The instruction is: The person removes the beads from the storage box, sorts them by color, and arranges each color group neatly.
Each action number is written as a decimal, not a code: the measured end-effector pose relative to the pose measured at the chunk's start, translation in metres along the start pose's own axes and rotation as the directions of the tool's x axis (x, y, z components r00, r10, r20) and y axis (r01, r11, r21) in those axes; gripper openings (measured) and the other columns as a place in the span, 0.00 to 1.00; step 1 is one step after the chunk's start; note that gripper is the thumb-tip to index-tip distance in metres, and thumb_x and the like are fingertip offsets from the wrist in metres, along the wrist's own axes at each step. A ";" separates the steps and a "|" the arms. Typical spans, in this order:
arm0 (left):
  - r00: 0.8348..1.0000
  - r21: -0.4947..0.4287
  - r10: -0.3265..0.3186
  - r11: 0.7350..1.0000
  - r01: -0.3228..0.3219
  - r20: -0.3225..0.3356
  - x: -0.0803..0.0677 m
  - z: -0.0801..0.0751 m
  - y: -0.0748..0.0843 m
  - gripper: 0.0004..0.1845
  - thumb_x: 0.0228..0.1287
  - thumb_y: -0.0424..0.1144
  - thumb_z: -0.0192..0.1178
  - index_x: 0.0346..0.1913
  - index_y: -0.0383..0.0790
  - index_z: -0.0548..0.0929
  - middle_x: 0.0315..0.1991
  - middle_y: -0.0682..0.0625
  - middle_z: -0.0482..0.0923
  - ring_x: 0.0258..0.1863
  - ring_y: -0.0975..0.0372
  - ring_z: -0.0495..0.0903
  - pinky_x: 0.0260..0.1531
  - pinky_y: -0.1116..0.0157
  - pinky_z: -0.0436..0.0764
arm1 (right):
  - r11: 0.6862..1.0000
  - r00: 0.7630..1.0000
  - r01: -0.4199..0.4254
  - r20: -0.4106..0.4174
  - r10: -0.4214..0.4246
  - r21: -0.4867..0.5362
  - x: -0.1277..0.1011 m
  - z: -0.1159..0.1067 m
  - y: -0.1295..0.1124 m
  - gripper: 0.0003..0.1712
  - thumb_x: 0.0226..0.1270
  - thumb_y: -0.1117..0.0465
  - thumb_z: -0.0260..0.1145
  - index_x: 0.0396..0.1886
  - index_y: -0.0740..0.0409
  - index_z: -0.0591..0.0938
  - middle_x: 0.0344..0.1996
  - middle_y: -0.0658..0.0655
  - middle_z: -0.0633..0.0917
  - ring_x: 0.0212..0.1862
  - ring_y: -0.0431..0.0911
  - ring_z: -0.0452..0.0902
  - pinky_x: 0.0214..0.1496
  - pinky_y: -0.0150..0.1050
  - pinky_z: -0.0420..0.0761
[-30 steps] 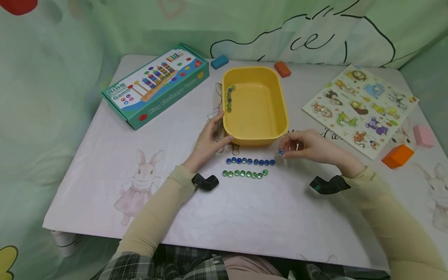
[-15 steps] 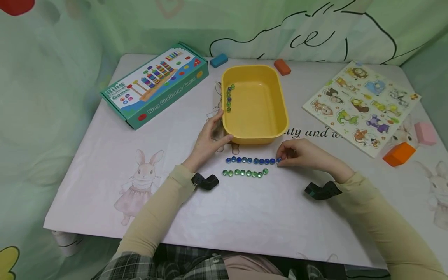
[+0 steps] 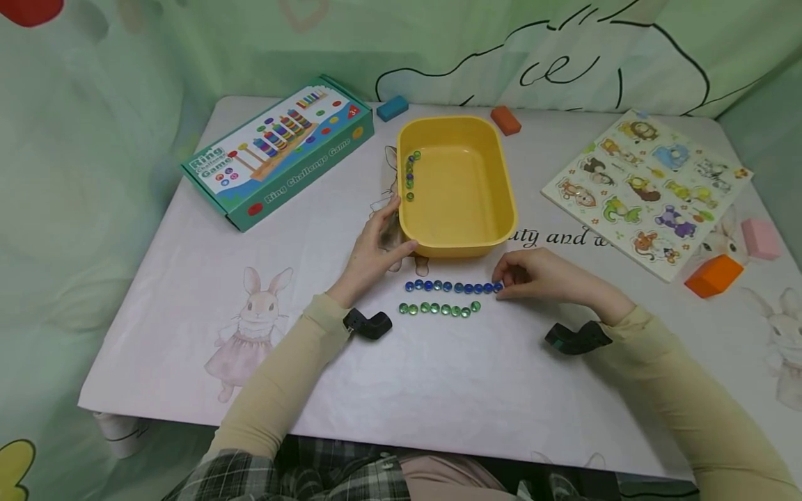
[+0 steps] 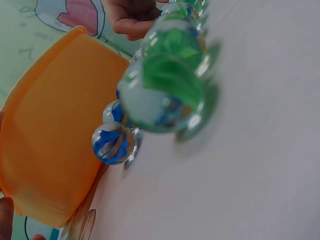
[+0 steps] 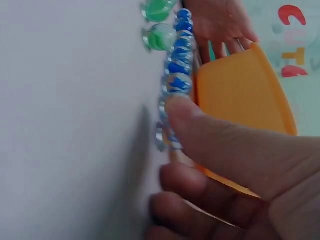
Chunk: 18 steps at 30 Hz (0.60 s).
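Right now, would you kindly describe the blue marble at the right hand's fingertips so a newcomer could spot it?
On the near side of the yellow tub runs a row of blue marbles, with a green row nearer still. Follow the blue row to its right end. The target marble is last, at the fingertips of the right hand, with a blue neighbour on its left only.

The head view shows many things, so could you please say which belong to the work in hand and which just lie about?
Likely in use:
blue marble row, right hand at its end
green marble row
yellow tub, left hand touching it
marbles inside

Likely lying about:
Ring Challenge Game box
blue block
red-orange block
animal picture board
orange block
pink block
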<state>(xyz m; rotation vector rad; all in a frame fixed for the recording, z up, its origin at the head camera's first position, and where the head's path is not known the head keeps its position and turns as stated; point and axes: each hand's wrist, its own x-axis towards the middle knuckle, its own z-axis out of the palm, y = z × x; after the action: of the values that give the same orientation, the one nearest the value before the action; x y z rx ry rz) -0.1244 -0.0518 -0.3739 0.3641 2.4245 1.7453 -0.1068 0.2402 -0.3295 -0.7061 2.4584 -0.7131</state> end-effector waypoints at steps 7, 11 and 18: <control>1.000 -0.002 0.000 1.000 0.000 -0.002 0.000 0.000 0.000 0.40 0.58 0.46 0.63 0.71 0.55 0.54 0.72 0.64 0.48 0.71 0.65 0.52 0.71 0.62 0.51 | 0.999 0.988 0.045 0.150 -0.044 -0.008 -0.003 -0.031 -0.022 0.12 0.55 0.55 0.69 0.37 0.54 0.80 0.29 0.45 0.79 0.33 0.40 0.73 0.35 0.30 0.77; 1.000 -0.007 -0.002 1.000 0.002 -0.002 0.001 0.000 -0.001 0.40 0.58 0.46 0.63 0.71 0.55 0.54 0.72 0.66 0.48 0.70 0.66 0.52 0.70 0.63 0.51 | 0.993 0.969 0.112 0.228 -0.100 -0.039 -0.002 -0.053 -0.047 0.14 0.57 0.55 0.68 0.41 0.54 0.79 0.31 0.45 0.80 0.35 0.39 0.74 0.36 0.30 0.77; 1.000 -0.005 0.007 1.000 -0.007 0.002 0.001 0.000 -0.002 0.40 0.59 0.45 0.63 0.71 0.55 0.54 0.72 0.65 0.48 0.70 0.65 0.52 0.71 0.62 0.51 | 0.983 0.961 0.165 0.237 -0.144 -0.075 0.026 -0.075 -0.075 0.14 0.59 0.55 0.66 0.43 0.55 0.78 0.32 0.46 0.80 0.36 0.41 0.74 0.37 0.33 0.77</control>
<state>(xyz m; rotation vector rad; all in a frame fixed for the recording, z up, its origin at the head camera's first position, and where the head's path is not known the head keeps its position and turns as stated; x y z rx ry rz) -0.1257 -0.0521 -0.3758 0.3744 2.4201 1.7523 -0.1433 0.1961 -0.2371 -0.9693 2.2529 -0.5403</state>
